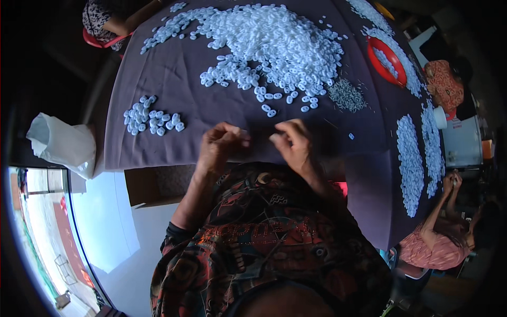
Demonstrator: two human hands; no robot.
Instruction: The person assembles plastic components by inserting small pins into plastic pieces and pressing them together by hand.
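My left hand (219,145) and right hand (290,142) hover close together over the purple cloth-covered table (179,79), fingers curled; I cannot tell what they pinch. Beyond lie a small cluster of white plastic rings (150,119) and a large heap of white plastic rings (274,45).

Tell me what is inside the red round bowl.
The red round plastic bowl holds a small heap of white plastic pieces. Whatever lies beneath them on the bowl's bottom is covered.

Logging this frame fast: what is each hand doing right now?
Left hand: fingers curled, pinching something small; what it is cannot be told.
Right hand: fingers curled near the left; grip cannot be told.
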